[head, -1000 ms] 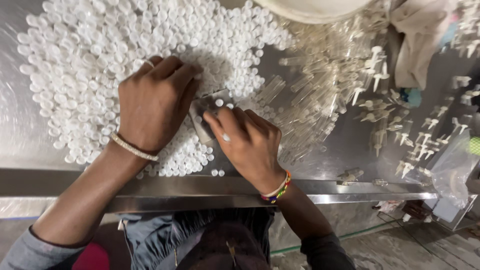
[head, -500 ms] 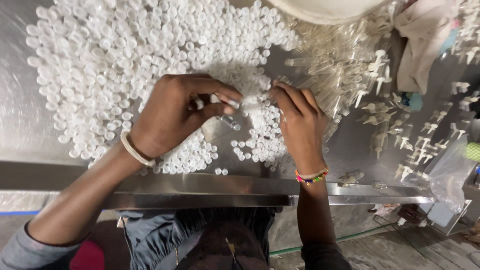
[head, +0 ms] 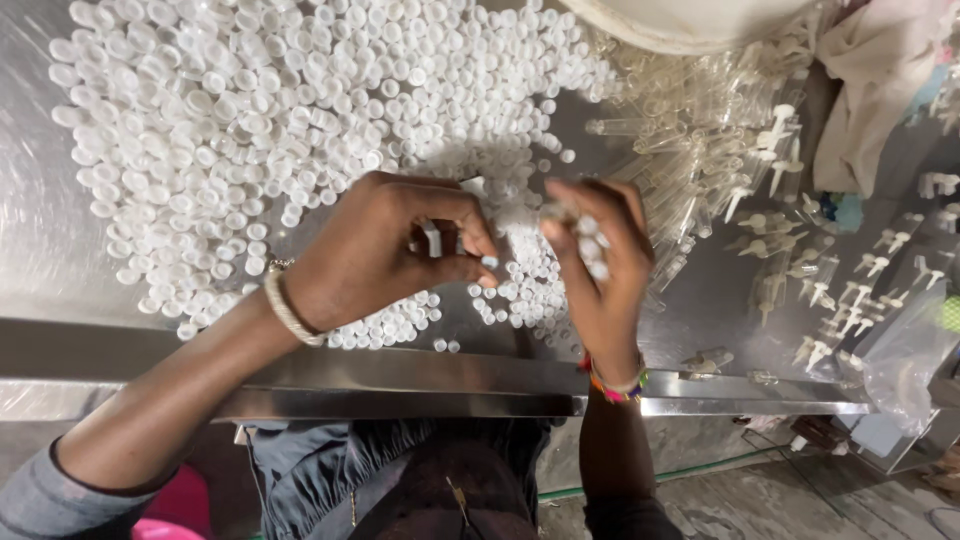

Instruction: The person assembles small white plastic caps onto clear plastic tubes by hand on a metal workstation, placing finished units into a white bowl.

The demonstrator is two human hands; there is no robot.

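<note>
Caps, small, white, round and plastic point(head: 250, 130), lay heaped on the left of the steel table point(head: 60, 270). Left hand point(head: 385, 255) pinched one white cap between curled fingers. Right hand point(head: 600, 265) cupped several caps and a clear plastic tube point(head: 553, 211). More clear tubes point(head: 700, 130) lay piled at right.

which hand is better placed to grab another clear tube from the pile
Right, probably. The right hand is raised beside the clear tubes, which lie just past its fingers. The left hand holds small white parts over the white caps, farther from the tubes.
</note>
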